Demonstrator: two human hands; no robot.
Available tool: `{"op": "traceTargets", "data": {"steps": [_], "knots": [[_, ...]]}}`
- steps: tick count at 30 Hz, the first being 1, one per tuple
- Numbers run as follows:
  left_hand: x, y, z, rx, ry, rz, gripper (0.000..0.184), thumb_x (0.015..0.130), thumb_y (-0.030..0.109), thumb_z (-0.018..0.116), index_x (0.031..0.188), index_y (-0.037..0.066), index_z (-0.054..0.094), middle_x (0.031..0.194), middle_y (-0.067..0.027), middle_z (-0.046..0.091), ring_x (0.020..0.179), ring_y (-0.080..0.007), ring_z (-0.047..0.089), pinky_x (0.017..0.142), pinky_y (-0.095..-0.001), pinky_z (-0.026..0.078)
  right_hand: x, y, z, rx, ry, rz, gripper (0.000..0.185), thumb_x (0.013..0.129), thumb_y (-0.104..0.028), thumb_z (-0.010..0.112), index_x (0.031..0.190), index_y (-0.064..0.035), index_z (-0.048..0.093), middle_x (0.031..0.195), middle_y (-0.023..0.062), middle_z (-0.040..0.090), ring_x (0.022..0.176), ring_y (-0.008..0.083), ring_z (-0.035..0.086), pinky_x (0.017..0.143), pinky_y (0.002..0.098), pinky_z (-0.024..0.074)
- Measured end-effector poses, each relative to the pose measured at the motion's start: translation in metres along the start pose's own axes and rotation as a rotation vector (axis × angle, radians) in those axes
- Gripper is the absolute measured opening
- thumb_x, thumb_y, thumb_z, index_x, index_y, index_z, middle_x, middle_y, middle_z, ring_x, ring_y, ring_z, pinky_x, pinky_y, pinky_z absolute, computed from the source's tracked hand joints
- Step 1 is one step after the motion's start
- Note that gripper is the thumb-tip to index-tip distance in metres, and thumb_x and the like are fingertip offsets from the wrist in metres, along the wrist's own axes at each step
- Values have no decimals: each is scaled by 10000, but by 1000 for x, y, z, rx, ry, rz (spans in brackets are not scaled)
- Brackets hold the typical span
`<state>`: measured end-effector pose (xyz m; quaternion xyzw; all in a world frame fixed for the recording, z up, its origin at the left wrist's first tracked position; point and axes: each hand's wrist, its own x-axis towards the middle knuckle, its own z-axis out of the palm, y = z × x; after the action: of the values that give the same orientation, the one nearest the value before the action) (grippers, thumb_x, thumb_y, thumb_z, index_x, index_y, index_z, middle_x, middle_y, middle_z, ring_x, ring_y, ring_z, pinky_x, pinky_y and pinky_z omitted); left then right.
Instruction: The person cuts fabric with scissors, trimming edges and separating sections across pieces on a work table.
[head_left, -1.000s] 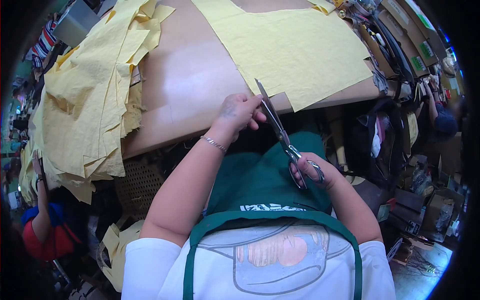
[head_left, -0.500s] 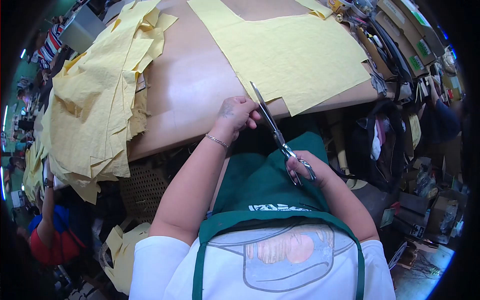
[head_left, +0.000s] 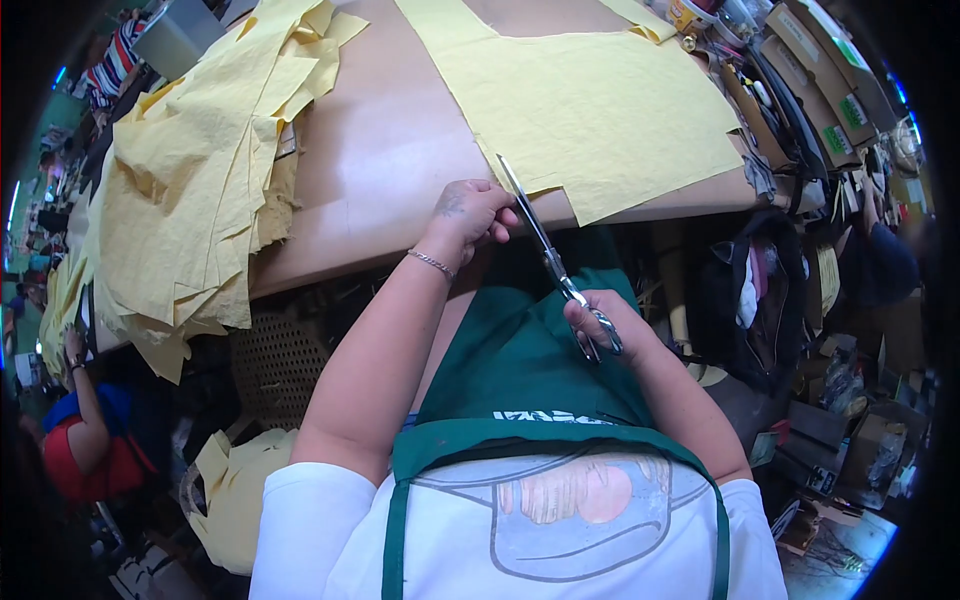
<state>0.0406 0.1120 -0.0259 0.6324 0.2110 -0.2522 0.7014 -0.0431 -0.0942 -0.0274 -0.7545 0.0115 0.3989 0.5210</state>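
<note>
While within right fingers (head_left: 577, 314), scissors (head_left: 554, 266) beside left fingers (head_left: 496, 198).

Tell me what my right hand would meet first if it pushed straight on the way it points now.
Led by the scissors it holds, the right hand would likely meet the yellow cloth first; the blade tip already overlaps it in view, though its height above is unclear.
</note>
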Motion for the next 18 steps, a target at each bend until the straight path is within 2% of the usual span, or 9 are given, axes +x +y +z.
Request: {"op": "traceTargets", "data": {"steps": [3,9,12,18], "knots": [[1,-2,0,-9,5,6,59,776,86,536,736,44,539,566,-15,545,376,-59,461,338,-163,360,0,-1,1,-21,41,-20,600,660,-645,564,673,-46,516,512,12,477,421,95,477,405,226,381],[0,0,0,-3,5,5,52,771,84,538,740,43,541,564,-13,547,379,-57,466,340,-164,363,-4,-13,1,-109,67,46,567,686,-606,573,646,-43,516,497,13,472,416,97,478,401,233,384],[0,-1,0,-11,-5,0,50,769,81,535,738,42,544,565,-13,548,379,-58,467,340,-163,364,-3,-11,2,-108,71,56,559,695,-619,546,607,-77,443,490,-6,430,408,80,438,385,218,354],[0,0,-2,-7,-33,3,57,760,75,533,719,40,548,564,-18,546,383,-64,472,342,-167,369,4,-23,-2,0,-28,54,576,720,-634,494,658,-63,446,522,5,442,448,82,444,423,216,370]]}}
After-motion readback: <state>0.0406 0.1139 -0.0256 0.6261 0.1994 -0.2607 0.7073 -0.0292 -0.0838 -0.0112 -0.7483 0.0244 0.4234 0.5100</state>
